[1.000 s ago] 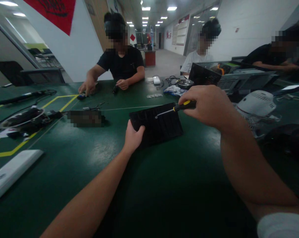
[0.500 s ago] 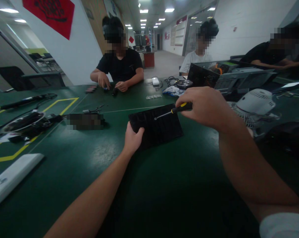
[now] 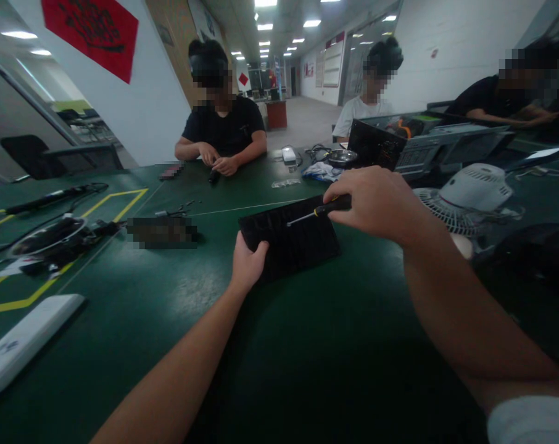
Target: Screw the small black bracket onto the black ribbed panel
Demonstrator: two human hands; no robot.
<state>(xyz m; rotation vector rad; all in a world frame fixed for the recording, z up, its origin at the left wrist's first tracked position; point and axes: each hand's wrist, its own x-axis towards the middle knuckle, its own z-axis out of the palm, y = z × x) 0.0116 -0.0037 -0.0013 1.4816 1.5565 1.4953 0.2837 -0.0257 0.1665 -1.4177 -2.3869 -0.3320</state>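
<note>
A flat black panel (image 3: 298,237) lies on the green table (image 3: 279,345) in front of me. My left hand (image 3: 247,265) grips its near left corner, fingers wrapped over the edge. My right hand (image 3: 376,203) is closed round a screwdriver (image 3: 316,211) with a black and yellow handle. The thin metal shaft points left and down, and its tip rests on the panel's upper face.
A white fan (image 3: 469,197) lies at the right, with an opened computer case (image 3: 427,145) behind it. A white flat device (image 3: 24,339) sits at the near left, cables and tools (image 3: 52,237) beyond it. Three people sit across the table; one works with small parts.
The person opposite drew the outstretched hand back and now has both hands together. My hands, the panel and the screwdriver have barely shifted.
</note>
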